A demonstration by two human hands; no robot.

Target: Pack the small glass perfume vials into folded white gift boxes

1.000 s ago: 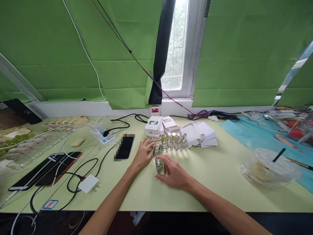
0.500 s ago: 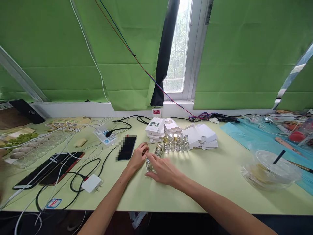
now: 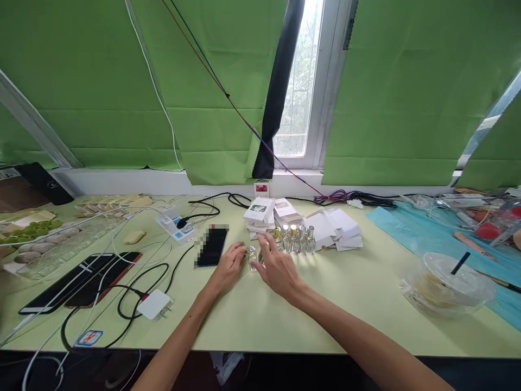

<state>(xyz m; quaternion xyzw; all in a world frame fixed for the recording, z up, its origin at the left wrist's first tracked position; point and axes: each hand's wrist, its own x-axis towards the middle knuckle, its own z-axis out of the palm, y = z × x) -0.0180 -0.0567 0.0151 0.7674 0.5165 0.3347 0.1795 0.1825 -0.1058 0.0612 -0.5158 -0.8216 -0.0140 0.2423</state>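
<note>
A small clear glass bottle stands upright on the table between my hands. My left hand rests just left of it, fingers loosely together and tips close to its side; whether they touch it I cannot make out. My right hand has its thumb and fingers around another glass bottle, mostly hidden by the fingers. Behind and right of this hand stands a close row of several clear bottles with gold and silver caps. Small white boxes are stacked behind the row, with flattened white cartons beside them.
A dark phone, a white charger and tangled cables lie left, with two more phones beyond. A power strip sits behind. At right are a lidded plastic cup in a bag and blue plastic sheeting.
My right hand has shifted right and slightly up, toward the row. The bottle that was tilted beneath its fingers now stands upright. My left hand has eased slightly downward, its fingers less curled.
</note>
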